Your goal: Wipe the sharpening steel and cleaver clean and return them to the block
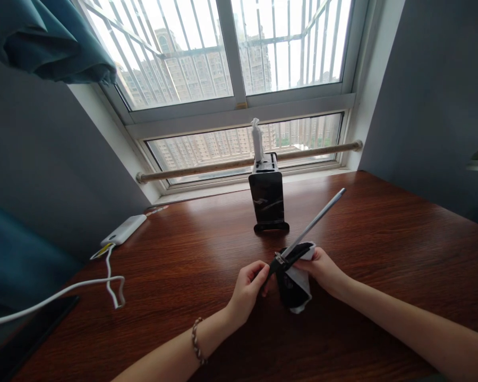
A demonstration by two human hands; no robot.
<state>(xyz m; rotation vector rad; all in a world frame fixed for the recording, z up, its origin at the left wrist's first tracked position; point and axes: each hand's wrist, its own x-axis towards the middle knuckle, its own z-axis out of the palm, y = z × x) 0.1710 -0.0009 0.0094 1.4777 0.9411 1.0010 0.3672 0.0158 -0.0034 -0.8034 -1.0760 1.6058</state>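
Black object [290, 291], one, with one silver rod [316, 220], fills left hand [247, 286] and right hand [325, 271].

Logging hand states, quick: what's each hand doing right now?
Left hand: closed, holding a black strip.
Right hand: closed, holding the black-and-white bundle.

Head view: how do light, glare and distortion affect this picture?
In the head view, the window has glaring, washed-out patches; the near part of the table falls into shade; pale streaks cross the black stand; wide-angle distortion splays the walls; detail is lost in the dark parts of the black-and-white item between the hands.
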